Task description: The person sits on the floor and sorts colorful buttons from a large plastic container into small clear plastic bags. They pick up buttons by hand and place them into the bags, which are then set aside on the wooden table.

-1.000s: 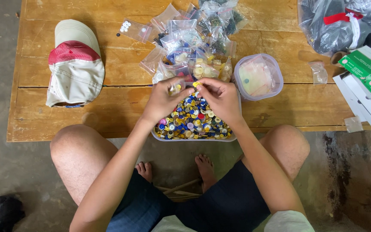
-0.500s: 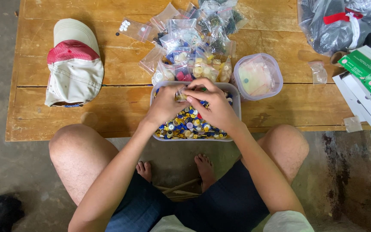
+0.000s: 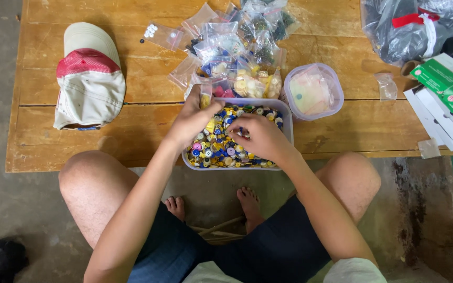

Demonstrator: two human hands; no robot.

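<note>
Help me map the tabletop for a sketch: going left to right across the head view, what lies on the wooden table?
Cap → tub of mixed buttons under left hand and right hand → round lidded tub → green boxes.

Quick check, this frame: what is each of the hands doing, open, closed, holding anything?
Left hand: closed on a small clear bag over the tub of buttons.
Right hand: fingers pinched together in the buttons; whether it holds one cannot be told.

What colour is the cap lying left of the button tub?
Cream cap with a red band across it, clearest in the head view.
</note>
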